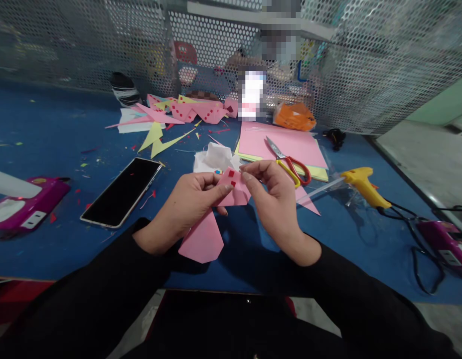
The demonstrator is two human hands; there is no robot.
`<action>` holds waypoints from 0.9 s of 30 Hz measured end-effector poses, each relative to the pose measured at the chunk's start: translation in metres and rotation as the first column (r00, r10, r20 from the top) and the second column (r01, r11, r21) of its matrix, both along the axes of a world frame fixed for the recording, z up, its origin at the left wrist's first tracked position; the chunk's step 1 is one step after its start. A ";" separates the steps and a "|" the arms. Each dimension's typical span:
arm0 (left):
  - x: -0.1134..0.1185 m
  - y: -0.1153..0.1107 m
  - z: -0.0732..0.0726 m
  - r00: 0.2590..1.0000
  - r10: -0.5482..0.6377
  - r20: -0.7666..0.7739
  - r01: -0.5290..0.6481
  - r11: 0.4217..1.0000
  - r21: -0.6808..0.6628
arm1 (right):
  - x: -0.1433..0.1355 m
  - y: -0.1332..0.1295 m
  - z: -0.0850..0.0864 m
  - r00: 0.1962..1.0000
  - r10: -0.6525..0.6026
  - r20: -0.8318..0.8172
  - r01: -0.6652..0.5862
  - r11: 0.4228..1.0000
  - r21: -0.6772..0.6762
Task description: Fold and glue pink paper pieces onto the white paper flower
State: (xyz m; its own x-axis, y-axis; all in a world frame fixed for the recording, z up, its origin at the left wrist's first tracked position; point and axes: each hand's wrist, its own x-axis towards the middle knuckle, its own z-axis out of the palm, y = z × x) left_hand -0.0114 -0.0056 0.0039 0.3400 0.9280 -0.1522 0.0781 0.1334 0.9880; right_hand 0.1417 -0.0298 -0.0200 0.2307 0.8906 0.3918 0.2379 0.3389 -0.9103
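Between my hands is a folded pink paper piece [204, 239] with red squares stuck near its upper end. My left hand [193, 202] grips it from the left, its thumb lying on top beside a red square. My right hand [271, 199] pinches at the upper right edge of the paper with thumb and forefinger; whether a tiny piece is between those fingertips cannot be seen. Just behind the hands sits crumpled white paper [216, 157] with a small blue and red bit at its edge. Scissors [290, 162] with red and yellow handles lie beyond my right hand.
A phone [122, 192] lies left, near a purple power strip [32, 204]. Pink and yellow sheets [283, 144] are stacked behind. A yellow glue gun [365, 184] with its cord rests right. Decorated pink paper shapes [201, 109], scraps and an orange bag [295, 117] line the mesh partition.
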 end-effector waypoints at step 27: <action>-0.004 0.001 -0.003 0.999 -0.035 -0.035 0.035 0.999 -0.003 | 0.002 0.001 0.004 0.999 0.044 -0.009 -0.045 0.985 -0.167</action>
